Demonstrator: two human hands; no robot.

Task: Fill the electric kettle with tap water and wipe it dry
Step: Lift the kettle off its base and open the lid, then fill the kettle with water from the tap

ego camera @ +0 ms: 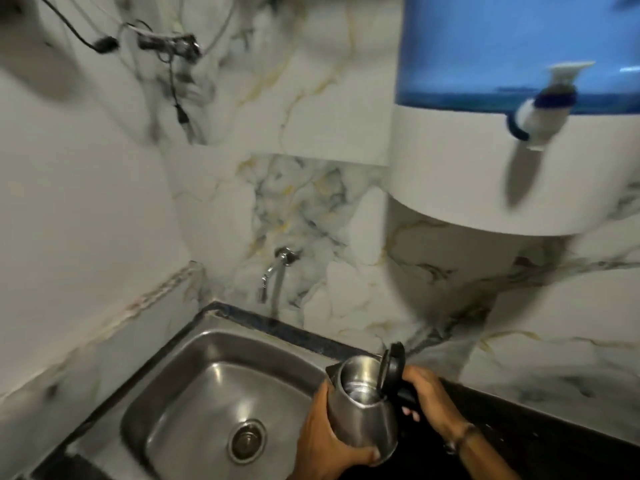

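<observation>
Marble-tiled walls are framing a steel sink (194,386) under a wall tap (273,275); a water purifier (485,161) is hanging right. Both hands, left hand (325,441) and right hand (429,396), are gripping the open-lidded kettle (363,407) over the sink's right edge beside the dark bench (554,441).

Both hands are wrapped on the kettle (363,403), left hand (329,434) under the body, right hand (429,400) on the handle. Left of that grip the sink basin (194,403) is wide open. Up and left, the wall tap (275,271) sticks out over the basin's back edge. The kettle's lid (393,365) stands up between the hands. The water purifier (485,174) hangs overhead to the right.
</observation>
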